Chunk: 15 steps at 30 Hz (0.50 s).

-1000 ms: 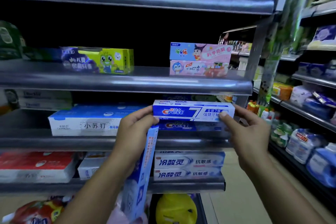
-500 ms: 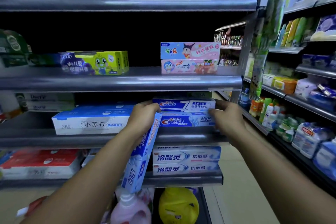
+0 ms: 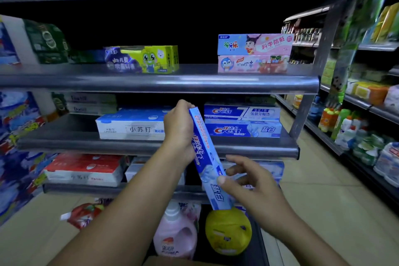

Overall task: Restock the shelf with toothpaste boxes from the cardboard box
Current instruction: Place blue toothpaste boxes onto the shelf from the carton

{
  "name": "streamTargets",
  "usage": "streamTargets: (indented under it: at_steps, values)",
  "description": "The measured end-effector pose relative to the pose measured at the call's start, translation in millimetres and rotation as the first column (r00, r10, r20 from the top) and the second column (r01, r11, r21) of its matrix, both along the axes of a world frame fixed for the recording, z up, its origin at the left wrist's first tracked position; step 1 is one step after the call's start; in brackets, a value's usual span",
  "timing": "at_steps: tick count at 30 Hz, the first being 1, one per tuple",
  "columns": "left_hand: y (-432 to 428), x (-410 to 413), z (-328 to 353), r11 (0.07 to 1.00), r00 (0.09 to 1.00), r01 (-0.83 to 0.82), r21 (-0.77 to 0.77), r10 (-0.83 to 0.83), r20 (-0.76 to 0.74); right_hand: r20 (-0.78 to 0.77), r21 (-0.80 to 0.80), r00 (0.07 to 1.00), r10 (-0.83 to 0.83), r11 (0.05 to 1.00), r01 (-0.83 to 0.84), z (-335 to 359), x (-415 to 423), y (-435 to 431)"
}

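head | left hand point(image 3: 180, 127) grips toothpaste box point(image 3: 208, 157) upper end | right hand point(image 3: 252, 181) pinches its lower end

Overall: dim store light; the depth behind the stock on the shelves point(image 3: 151, 84) drops to solid black.
Source: above and in front, judging by the lit box fronts.
Glare: pale streaks run along the rounded shelf lips.
Shadow: the lowest tier lies in deep shade.
Sharpest: the stacked Crest boxes point(image 3: 241, 129), print readable; the tilted toothpaste box point(image 3: 205, 153) is slightly softer.
Blur: packs point(image 3: 15, 136) at the left edge smear; bottles point(image 3: 345, 127) in the right aisle are soft.
Distortion: wide-angle bowing of the shelves; the upright post point(image 3: 306, 101) leans.
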<state>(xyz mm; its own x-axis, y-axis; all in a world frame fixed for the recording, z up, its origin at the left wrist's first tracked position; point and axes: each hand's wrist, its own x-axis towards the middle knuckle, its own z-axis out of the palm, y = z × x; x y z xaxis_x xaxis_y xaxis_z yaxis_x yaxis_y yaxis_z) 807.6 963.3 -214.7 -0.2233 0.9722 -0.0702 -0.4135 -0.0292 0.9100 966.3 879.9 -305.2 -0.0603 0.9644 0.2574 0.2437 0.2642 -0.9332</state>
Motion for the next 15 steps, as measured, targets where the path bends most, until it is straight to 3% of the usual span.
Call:
streamTargets:
  at_steps: [3, 6, 10, 15]
  values:
    - [-4.7, -0.4, -3.9, 0.999, 0.997, 0.017, -0.033, -0.014, 0.081, 0.068, -0.013, 0.997, 0.019, 1.000, -0.018, -5.6, -11.5, -1.5]
    - [-2.0, -6.4, -8.2, 0.998, 0.992, -0.040, -0.042, 0.045, 0.116, -0.045, -0.040, 0.996, -0.076, 0.996, 0.074, -2.6, -2.9, 1.1]
    - [2.8, -10.2, -25.5, 0.987, 0.989, -0.128, 0.101, 0.135, -0.060, -0.232, 0.014, 0.943, -0.237, 0.969, 0.247, 7.8, 26.4, 7.4]
    - [0.8, -7.0, -37.6, 0.965, 0.982, -0.007, 0.262, 0.056, -0.179, -0.374, 0.056, 0.863, -0.339, 0.921, 0.386, 16.9, 47.9, 24.7]
